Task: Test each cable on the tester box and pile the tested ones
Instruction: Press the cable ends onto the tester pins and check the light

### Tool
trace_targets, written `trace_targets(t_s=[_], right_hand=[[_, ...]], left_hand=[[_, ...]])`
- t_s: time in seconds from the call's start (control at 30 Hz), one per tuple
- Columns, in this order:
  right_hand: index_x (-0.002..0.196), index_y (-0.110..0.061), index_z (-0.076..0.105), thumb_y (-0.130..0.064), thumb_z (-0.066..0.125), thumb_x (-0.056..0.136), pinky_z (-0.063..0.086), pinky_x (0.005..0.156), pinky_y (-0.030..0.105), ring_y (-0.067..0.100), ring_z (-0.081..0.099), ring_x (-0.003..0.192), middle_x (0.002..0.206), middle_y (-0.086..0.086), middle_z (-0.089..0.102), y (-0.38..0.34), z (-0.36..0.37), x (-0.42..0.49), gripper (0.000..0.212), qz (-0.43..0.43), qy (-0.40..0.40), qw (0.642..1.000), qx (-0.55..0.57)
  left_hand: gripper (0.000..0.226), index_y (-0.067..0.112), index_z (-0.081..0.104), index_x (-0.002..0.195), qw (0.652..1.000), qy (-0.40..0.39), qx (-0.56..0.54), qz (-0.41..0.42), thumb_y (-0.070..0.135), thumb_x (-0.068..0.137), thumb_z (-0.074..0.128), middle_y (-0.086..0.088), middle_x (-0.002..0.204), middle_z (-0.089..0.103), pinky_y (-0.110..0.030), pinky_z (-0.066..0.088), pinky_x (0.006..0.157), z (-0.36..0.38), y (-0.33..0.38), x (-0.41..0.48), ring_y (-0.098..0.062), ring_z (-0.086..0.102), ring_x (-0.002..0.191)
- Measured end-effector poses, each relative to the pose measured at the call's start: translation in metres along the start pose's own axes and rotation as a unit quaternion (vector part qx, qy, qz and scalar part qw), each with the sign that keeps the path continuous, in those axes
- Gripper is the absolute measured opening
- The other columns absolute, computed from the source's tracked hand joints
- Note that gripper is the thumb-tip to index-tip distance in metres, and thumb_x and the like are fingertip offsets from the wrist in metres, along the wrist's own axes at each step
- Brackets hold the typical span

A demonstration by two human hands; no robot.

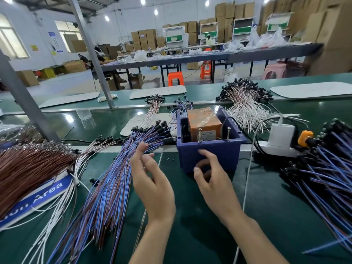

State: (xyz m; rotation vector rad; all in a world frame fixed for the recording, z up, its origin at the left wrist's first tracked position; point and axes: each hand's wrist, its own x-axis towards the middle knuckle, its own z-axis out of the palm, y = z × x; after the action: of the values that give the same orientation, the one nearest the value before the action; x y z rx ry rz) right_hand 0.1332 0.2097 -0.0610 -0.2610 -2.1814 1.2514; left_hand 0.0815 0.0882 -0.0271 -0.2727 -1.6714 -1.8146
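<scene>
While blue sign (47, 193) reads "Area" | left hand (150, 180) at blue cables (114, 178)

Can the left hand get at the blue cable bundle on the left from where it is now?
Probably yes. The left hand is right beside the blue cable bundle, its fingertips at the upper strands, with nothing between them. Its grip looks empty, so it seems free to pick one.

bright ceiling lamps (155, 12) glare on the glossy green desk (209, 197), edges bowed by wide-angle distortion, background boxes (323, 35) softly blurred.
</scene>
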Motion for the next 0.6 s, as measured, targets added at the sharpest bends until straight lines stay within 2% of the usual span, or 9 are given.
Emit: trace_targets(t_s=[0.1,0.13,0.2,0.27,0.3,0.4,0.47,0.53,0.6], right_hand=[[0.143,-0.048,0.025,-0.044,0.052,0.091,0.052,0.064,0.018,0.003,0.062,0.090,0.120,-0.027,0.047,-0.008,-0.003,-0.003,0.059,-0.066,0.102,0.993,-0.011],[0.146,-0.045,0.022,-0.043,0.053,0.091,0.053,0.065,0.020,0.001,0.062,0.095,0.127,-0.021,0.046,-0.011,-0.006,-0.004,0.064,-0.082,0.138,0.987,-0.020],[0.152,-0.035,0.020,-0.040,0.056,0.090,0.054,0.083,0.023,0.001,0.055,0.116,0.140,-0.006,0.039,-0.015,-0.011,-0.006,0.071,-0.118,0.203,0.971,-0.050],[0.153,-0.025,0.025,-0.037,0.058,0.091,0.042,0.107,0.026,0.011,0.042,0.135,0.146,0.003,0.034,-0.019,-0.017,-0.008,0.070,-0.150,0.242,0.955,-0.085],[0.150,-0.021,0.033,-0.035,0.059,0.092,0.038,0.110,0.031,0.017,0.042,0.136,0.145,0.006,0.039,-0.020,-0.020,-0.009,0.065,-0.172,0.248,0.946,-0.116],[0.127,-0.016,0.063,-0.025,0.060,0.093,0.046,0.097,0.037,0.018,0.059,0.109,0.113,0.001,0.068,-0.020,-0.027,-0.012,0.036,-0.227,0.227,0.929,-0.182],[0.121,-0.023,0.066,-0.012,0.066,0.090,0.053,0.076,0.038,0.013,0.062,0.083,0.090,-0.007,0.071,-0.019,-0.027,-0.014,0.033,-0.160,0.197,0.957,-0.139],[0.122,-0.028,0.062,-0.012,0.061,0.098,0.051,0.055,0.038,0.013,0.060,0.060,0.070,-0.008,0.065,-0.017,-0.025,-0.013,0.029,-0.094,0.202,0.967,-0.121],[0.124,-0.033,0.058,-0.026,0.042,0.105,0.038,0.045,0.028,0.008,0.052,0.047,0.056,-0.011,0.056,-0.013,-0.023,-0.009,0.026,-0.045,0.236,0.964,-0.117]], left_hand=[[0.041,0.011,0.051,0.141,0.991,-0.089,0.020,0.093,0.026,0.106,0.034,0.007,0.118,0.057,-0.020,0.044,0.094,0.000,0.010,-0.019,-0.016,0.057,0.109],[0.041,0.011,0.049,0.142,0.984,-0.121,0.038,0.126,0.023,0.105,0.035,0.001,0.121,0.056,-0.021,0.043,0.096,0.000,0.011,-0.027,-0.015,0.056,0.111],[0.041,0.012,0.047,0.143,0.964,-0.168,0.076,0.193,0.021,0.105,0.036,-0.005,0.129,0.055,-0.024,0.041,0.101,0.001,0.011,-0.038,-0.018,0.053,0.118],[0.040,0.010,0.048,0.142,0.942,-0.195,0.100,0.253,0.021,0.106,0.034,-0.001,0.134,0.054,-0.021,0.038,0.105,0.004,0.011,-0.045,-0.015,0.051,0.122],[0.040,0.010,0.048,0.142,0.932,-0.210,0.106,0.276,0.021,0.106,0.034,0.000,0.134,0.054,-0.021,0.039,0.105,0.005,0.012,-0.047,-0.013,0.050,0.122],[0.037,0.011,0.053,0.138,0.902,-0.265,0.093,0.328,0.021,0.107,0.034,0.000,0.130,0.058,-0.027,0.044,0.103,0.008,0.013,-0.050,-0.014,0.051,0.120],[0.035,0.012,0.056,0.134,0.892,-0.292,0.068,0.339,0.021,0.107,0.035,0.002,0.130,0.060,-0.028,0.045,0.102,0.008,0.012,-0.052,-0.012,0.052,0.120],[0.034,0.014,0.058,0.131,0.908,-0.290,0.039,0.300,0.023,0.107,0.035,0.008,0.132,0.059,-0.026,0.043,0.102,0.007,0.013,-0.054,-0.011,0.053,0.122],[0.036,0.018,0.057,0.133,0.945,-0.247,0.003,0.216,0.029,0.107,0.035,0.013,0.131,0.057,-0.023,0.043,0.100,0.009,0.018,-0.053,-0.012,0.055,0.121]])
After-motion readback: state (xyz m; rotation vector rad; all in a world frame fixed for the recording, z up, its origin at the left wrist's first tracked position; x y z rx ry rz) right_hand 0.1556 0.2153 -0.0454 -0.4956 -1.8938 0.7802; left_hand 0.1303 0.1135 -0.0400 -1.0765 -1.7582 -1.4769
